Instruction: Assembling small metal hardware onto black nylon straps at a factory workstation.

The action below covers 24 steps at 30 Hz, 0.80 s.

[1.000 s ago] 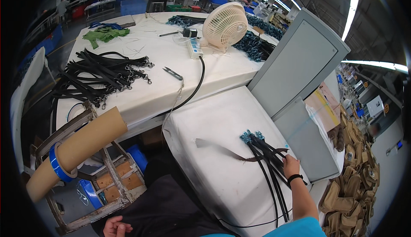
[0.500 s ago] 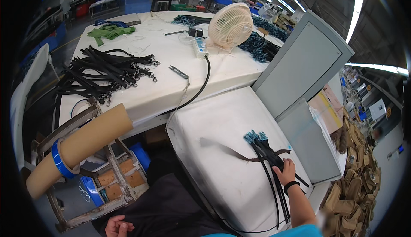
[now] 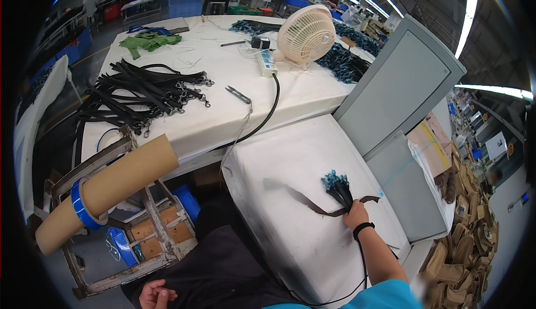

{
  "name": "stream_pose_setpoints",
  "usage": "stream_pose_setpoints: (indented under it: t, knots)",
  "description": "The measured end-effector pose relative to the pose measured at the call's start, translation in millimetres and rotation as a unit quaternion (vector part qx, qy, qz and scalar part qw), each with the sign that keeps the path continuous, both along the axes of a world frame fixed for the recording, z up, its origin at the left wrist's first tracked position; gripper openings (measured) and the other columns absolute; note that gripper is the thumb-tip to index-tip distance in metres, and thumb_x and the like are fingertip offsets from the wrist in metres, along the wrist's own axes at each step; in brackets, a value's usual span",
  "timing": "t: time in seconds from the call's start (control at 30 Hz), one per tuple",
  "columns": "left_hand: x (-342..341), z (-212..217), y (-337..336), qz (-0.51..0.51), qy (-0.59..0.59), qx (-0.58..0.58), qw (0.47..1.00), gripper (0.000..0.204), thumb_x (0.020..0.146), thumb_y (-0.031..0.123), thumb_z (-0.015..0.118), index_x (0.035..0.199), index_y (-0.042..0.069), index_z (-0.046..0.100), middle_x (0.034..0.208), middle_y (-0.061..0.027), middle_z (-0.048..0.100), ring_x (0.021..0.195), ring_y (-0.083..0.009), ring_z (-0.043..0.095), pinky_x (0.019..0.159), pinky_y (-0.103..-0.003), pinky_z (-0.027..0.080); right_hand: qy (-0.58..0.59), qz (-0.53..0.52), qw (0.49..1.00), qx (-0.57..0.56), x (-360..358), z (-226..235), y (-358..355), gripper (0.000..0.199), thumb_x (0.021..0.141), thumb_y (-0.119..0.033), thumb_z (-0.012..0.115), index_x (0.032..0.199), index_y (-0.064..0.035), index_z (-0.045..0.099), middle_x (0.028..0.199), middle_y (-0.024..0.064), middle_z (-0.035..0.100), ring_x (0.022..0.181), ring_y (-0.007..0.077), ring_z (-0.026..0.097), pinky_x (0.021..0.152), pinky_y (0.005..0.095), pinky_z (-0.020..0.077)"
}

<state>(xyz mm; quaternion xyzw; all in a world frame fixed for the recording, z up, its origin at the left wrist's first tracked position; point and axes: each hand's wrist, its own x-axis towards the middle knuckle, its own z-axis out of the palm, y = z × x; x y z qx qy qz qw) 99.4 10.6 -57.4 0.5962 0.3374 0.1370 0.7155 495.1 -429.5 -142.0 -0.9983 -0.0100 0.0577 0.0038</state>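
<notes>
On the white padded surface [image 3: 273,158], my right hand [image 3: 355,215] is closed around a bundle of black straps [image 3: 338,190] with teal ends that fan out beyond my fingers. The rest of the straps is mostly hidden under my hand and forearm. A loose dark brown strip of fabric [image 3: 314,204] lies across the surface, passing beside or under the bundle at my hand. My left hand [image 3: 157,295] is low at the left, by my dark clothing, with loosely bent fingers and nothing in it.
Black straps with metal clasps [image 3: 134,94], green fabric pieces [image 3: 149,42], thread snips [image 3: 238,94], a power strip [image 3: 268,63] and a fan [image 3: 306,34] are on the far table. A cardboard tube [image 3: 120,186] carries blue tape [image 3: 84,206]. Grey panels [image 3: 396,91] border the right, beside tan pouches [image 3: 458,236].
My right hand has gone from resting on the spread straps to gripping them as a tight bundle, slightly further left. The left hand stays put.
</notes>
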Motion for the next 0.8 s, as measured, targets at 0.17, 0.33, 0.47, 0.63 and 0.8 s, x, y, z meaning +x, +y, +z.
stream_pose_setpoints:
  t: [0.17,0.33,0.47,0.63,0.8]
  knots:
    - [1.4,1.2,2.0,-0.001,0.011,0.009,1.0,0.024,0.094,0.011,0.054,0.115,-0.001,0.056,0.086,-0.0054,0.064,0.077,-0.0099,0.059,0.074,-0.023,0.048,-0.07,0.023,0.997,0.01,-2.9,-5.7,6.5,0.04,0.072,-0.009,0.061,0.106,0.0052,0.046,0.106,0.0283,0.049,0.097,0.0429,0.053,0.084,0.0465,0.0457]
    - [2.5,-2.2,3.1,-0.015,0.015,0.005,1.0,0.025,0.094,0.012,0.054,0.116,-0.001,0.055,0.088,-0.0061,0.065,0.078,-0.0102,0.059,0.075,-0.023,0.048,-0.148,0.07,0.986,0.036,23.3,-27.2,16.3,0.034,0.075,-0.002,0.057,0.108,0.0025,0.049,0.113,0.02,0.05,0.101,0.0372,0.05,0.088,0.0446,0.0437]
    - [3.0,-1.6,1.6,-0.016,0.012,0.001,1.0,0.026,0.094,0.012,0.054,0.116,-0.001,0.055,0.087,-0.0061,0.065,0.078,-0.0102,0.059,0.074,-0.023,0.048,-0.183,0.083,0.979,0.038,56.8,-40.9,33.7,0.039,0.071,0.003,0.055,0.109,0.0021,0.046,0.109,0.0205,0.05,0.098,0.0386,0.049,0.084,0.0462,0.0435]
    - [-0.8,-1.4,1.2,-0.007,0.007,0.003,1.0,0.025,0.094,0.011,0.054,0.116,-0.001,0.055,0.088,-0.0056,0.065,0.078,-0.0098,0.059,0.074,-0.023,0.048,-0.181,0.105,0.978,0.014,92.7,-40.2,52.8,0.027,0.079,0.0,0.049,0.106,0.0005,0.051,0.111,0.0177,0.052,0.1,0.0348,0.051,0.084,0.043,0.0458]
    - [-2.7,1.9,0.8,0.002,0.019,-0.012,1.0,0.025,0.094,0.011,0.054,0.116,0.0,0.055,0.088,-0.0053,0.065,0.078,-0.0094,0.059,0.074,-0.022,0.048,-0.123,0.136,0.982,0.051,105.7,-35.1,52.6,0.041,0.074,-0.007,0.054,0.114,0.0027,0.051,0.116,0.0196,0.052,0.108,0.0373,0.049,0.092,0.043,0.0429]
